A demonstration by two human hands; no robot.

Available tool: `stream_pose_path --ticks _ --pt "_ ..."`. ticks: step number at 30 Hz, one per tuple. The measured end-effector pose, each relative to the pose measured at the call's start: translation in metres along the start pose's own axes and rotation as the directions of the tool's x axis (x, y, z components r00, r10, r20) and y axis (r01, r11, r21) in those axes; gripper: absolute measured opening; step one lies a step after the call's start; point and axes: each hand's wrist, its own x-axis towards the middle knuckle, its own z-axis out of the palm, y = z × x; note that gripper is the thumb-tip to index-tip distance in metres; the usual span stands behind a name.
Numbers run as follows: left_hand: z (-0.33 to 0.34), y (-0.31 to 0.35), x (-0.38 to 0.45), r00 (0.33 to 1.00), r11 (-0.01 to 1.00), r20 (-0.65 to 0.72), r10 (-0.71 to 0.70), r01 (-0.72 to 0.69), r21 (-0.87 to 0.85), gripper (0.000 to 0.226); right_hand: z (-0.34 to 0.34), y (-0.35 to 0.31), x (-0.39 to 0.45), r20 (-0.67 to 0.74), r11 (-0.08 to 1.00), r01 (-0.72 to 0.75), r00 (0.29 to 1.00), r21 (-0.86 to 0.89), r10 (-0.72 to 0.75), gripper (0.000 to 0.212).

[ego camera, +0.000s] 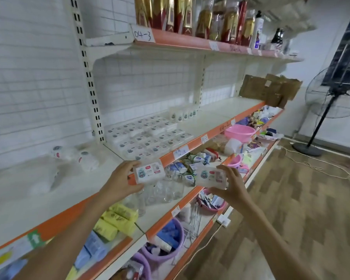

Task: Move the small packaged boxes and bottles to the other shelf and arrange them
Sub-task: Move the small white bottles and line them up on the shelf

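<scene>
**Two boxes in hand, placement next**

You've got a box (149, 172) pinched in your left hand (120, 181) and a second box (210, 176) gripped in your right hand (231, 188), both held out in front of the shelf (216, 120) edge; the laid rows (148, 136) sit just behind, bottles (183, 114) lined up beyond them; this looks like the carry-in step; next you'd need to set each down flush beside the rows, labels matching.
</scene>
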Motion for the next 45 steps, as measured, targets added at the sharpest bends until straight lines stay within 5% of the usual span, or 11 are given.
stream_pose_path --ticks 16,27,32,45 --pt "0.088 0.012 0.230 0.997 0.997 0.021 0.067 -0.068 0.036 0.064 -0.028 0.095 0.214 0.093 0.992 0.068 0.994 -0.106 -0.058 0.071" --pt "0.078 -0.002 0.279 0.983 0.980 -0.111 -0.149 0.162 0.118 0.065 -0.008 0.087 0.350 0.232 0.967 0.253 0.939 0.035 -0.254 0.073" --pt "0.056 -0.007 0.263 0.908 0.926 -0.290 -0.301 0.351 0.137 0.065 0.018 0.063 0.400 0.355 0.894 0.417 0.821 0.164 -0.448 0.070" --pt "0.020 0.011 0.184 0.518 0.644 -0.476 -0.711 0.751 -0.145 0.059 0.112 -0.031 0.399 0.598 0.690 0.631 0.413 0.355 -0.686 0.072"
